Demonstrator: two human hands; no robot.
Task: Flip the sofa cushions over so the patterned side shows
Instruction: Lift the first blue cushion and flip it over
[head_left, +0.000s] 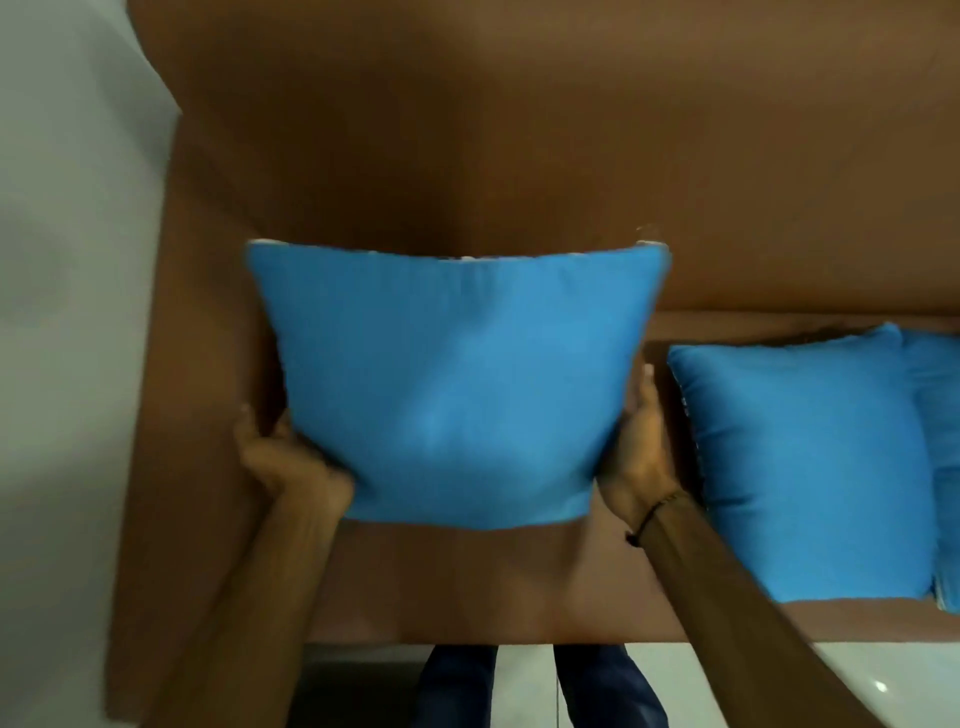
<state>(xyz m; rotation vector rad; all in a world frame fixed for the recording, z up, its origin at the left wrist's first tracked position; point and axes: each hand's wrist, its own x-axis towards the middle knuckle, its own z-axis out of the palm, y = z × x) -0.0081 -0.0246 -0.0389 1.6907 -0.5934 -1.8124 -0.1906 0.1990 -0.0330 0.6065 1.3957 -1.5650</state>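
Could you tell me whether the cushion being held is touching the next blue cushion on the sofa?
Apart. The head view shows the right hand and brown sofa between the held cushion and the next cushion.

Dim indoor light, soft motion blur throughout, wide-angle bending at edges, small floor (878, 686) glare

Left hand (280, 457), right hand (636, 452) raised, arms extended, both gripping.

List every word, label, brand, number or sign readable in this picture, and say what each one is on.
None: no text can be read anywhere.
The held blue cushion, gripped by the left hand and right hand, shows a plain face.
The blue cushions on the sofa seat are plain too.
The brown sofa bears no label.
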